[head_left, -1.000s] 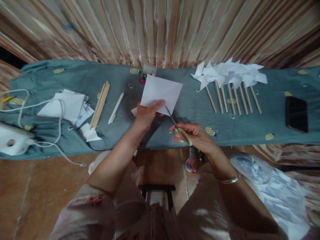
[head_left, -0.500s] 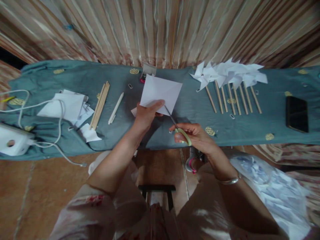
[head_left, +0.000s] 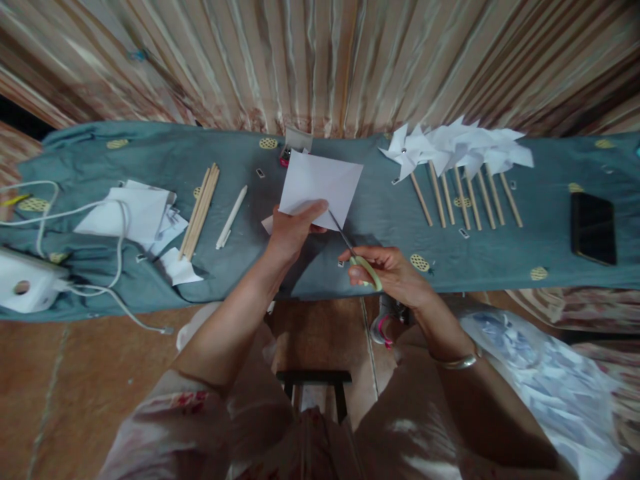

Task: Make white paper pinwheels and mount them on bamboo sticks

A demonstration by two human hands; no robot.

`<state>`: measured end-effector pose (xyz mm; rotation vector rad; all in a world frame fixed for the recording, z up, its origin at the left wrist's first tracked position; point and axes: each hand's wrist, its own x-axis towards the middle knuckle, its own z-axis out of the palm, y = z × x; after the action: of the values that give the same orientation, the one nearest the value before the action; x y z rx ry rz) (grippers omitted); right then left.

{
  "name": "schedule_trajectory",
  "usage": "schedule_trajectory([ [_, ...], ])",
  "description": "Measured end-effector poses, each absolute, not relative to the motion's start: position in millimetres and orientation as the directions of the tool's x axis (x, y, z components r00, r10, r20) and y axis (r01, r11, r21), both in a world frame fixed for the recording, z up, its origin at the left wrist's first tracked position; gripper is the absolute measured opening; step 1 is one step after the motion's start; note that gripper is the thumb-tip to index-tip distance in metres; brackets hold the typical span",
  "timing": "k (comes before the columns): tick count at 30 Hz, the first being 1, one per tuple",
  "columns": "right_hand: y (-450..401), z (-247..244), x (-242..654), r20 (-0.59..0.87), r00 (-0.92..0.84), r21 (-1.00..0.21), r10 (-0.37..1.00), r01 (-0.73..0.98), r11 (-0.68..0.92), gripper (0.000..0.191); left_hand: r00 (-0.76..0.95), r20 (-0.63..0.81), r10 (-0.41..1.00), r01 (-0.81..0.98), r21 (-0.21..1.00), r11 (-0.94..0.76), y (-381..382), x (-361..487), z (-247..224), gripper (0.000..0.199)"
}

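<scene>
My left hand (head_left: 295, 230) pinches a white square of paper (head_left: 323, 183) by its near left edge, thumb on top, and holds it above the table. In my right hand (head_left: 387, 270) is a pair of scissors (head_left: 367, 270) with pale green handles, fingers wrapped round the grips. The blades lie at the paper's near corner, pointing toward its middle, with the tip close to my left thumb. Behind the paper, partly covered by it, stands a small open box (head_left: 299, 140) with something red at its base.
On the teal cloth (head_left: 300, 283) lie wooden sticks (head_left: 201, 210), a white pen (head_left: 233, 217) and paper sheets (head_left: 133, 210) to the left, beside a white power box (head_left: 27, 280) with cables. Several paper pinwheels (head_left: 455, 150) and a phone (head_left: 593, 228) lie to the right. A plastic bag (head_left: 545, 380) sits below.
Almost nothing differs. The paper and the scissors have shifted very slightly to the left in view; both hands keep their hold.
</scene>
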<state>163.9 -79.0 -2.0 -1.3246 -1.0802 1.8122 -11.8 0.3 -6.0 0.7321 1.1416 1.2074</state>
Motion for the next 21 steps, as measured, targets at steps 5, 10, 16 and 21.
schedule_trajectory([
  [5,-78.6,-0.3,162.5,-0.427,-0.27,-0.89,0.863,-0.042,-0.454,0.042,0.018,-0.253,0.967,-0.358,0.902,0.242,-1.3,-12.5,-1.7,0.012],
  [10,-78.1,-2.3,162.7,-0.417,-0.266,-0.896,0.869,-0.038,-0.442,0.042,0.029,-0.26,0.965,-0.346,0.903,0.253,-2.2,-12.8,-4.6,0.013],
  [16,-77.9,-2.8,164.8,-0.405,-0.269,-0.909,0.873,0.014,-0.418,0.042,0.062,-0.26,0.964,-0.317,0.91,0.266,-6.1,-11.2,-1.9,0.012],
  [21,-77.9,-4.8,164.1,-0.398,-0.267,-0.91,0.878,-0.008,-0.415,0.042,0.064,-0.235,0.97,-0.332,0.911,0.243,-6.4,-11.5,-3.1,0.015],
])
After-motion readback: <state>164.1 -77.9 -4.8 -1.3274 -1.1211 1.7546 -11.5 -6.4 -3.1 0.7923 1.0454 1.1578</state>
